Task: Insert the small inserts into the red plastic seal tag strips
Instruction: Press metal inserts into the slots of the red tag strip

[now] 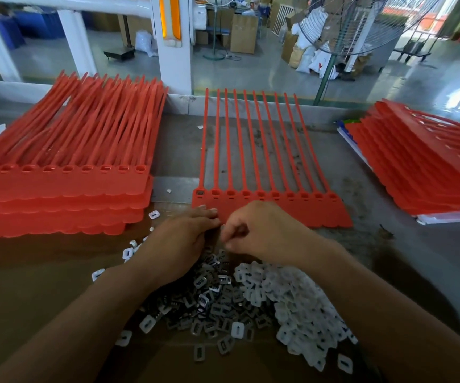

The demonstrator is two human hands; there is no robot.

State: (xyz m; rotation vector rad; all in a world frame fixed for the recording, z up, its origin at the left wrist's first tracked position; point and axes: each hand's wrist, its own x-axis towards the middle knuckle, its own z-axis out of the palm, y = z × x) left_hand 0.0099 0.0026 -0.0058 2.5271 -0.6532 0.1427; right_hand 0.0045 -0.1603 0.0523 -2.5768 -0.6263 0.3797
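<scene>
Hands: my left hand (179, 239) lay flat on the strip sheet's (292, 214) near edge; right hand (256, 230) curled, couldn't tell on what.
Room: sheet sat between left stack (63, 189) and right stack (416, 167), insert pile (251, 297) under my wrists.

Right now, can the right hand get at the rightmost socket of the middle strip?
Probably yes: the right hand is at the near edge of the strip, and the socket lies uncovered to its right with nothing between them.

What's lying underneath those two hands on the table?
A heap of small white and grey inserts lies under the left hand and right hand, plus the near edge of a red strip sheet. Whether the fingers pinch an insert is hidden.
</scene>
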